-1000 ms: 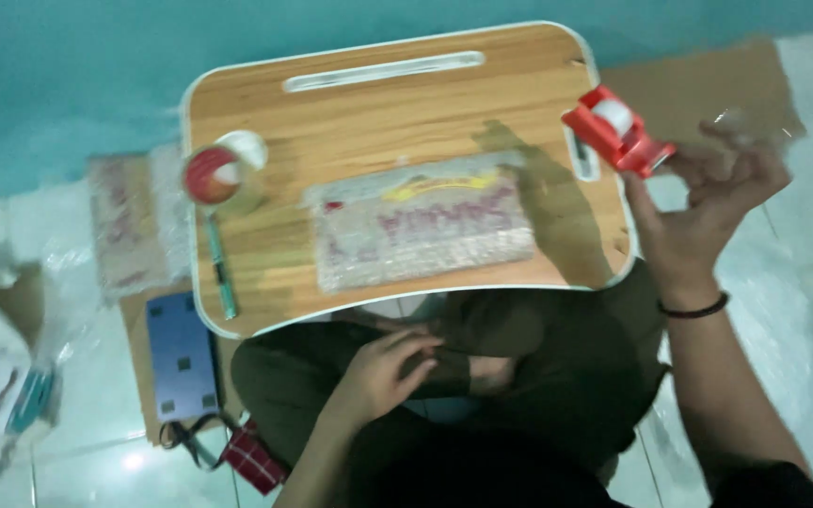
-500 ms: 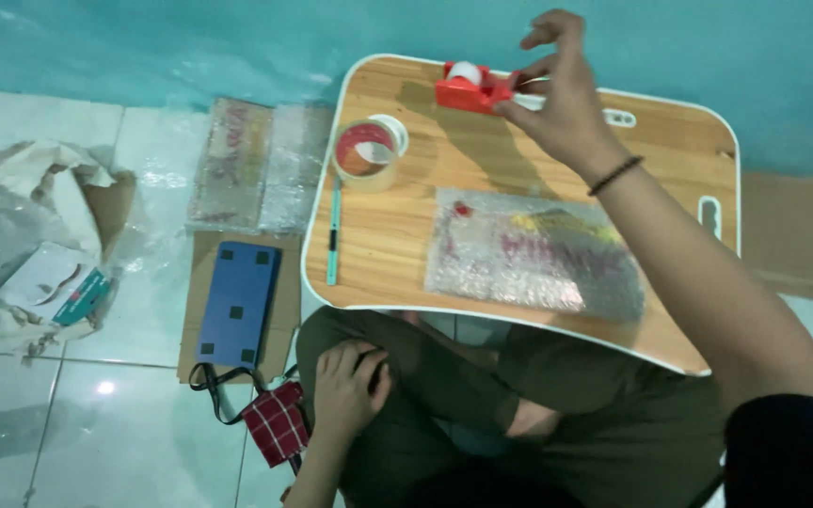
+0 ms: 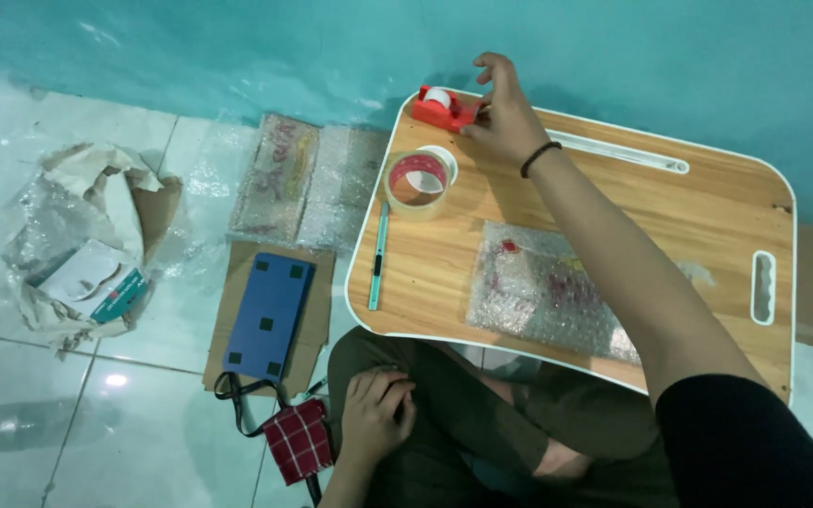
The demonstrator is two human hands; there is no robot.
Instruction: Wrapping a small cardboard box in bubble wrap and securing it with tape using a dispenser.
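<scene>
My right hand (image 3: 501,118) reaches across the wooden lap table (image 3: 708,216) and rests its fingers on a red tape dispenser (image 3: 444,106) at the table's far left corner. Just in front of it lies a roll of clear tape (image 3: 418,181), and a teal utility knife (image 3: 378,256) lies along the left edge. A bubble-wrapped flat item (image 3: 543,287) lies in the middle of the table, partly under my forearm. My left hand (image 3: 375,412) rests loosely curled on my knee, holding nothing.
On the floor left of the table lie a bubble-wrapped package (image 3: 298,183), a blue rectangular item (image 3: 268,315) on cardboard, a red checked pouch (image 3: 298,439) with a black strap, and a crumpled bag (image 3: 87,245) with a box. A teal wall runs behind.
My right hand carried the red tape dispenser from the right side across to the table's far left corner and set it down. My view swung left. The left hand stayed on my knee.
</scene>
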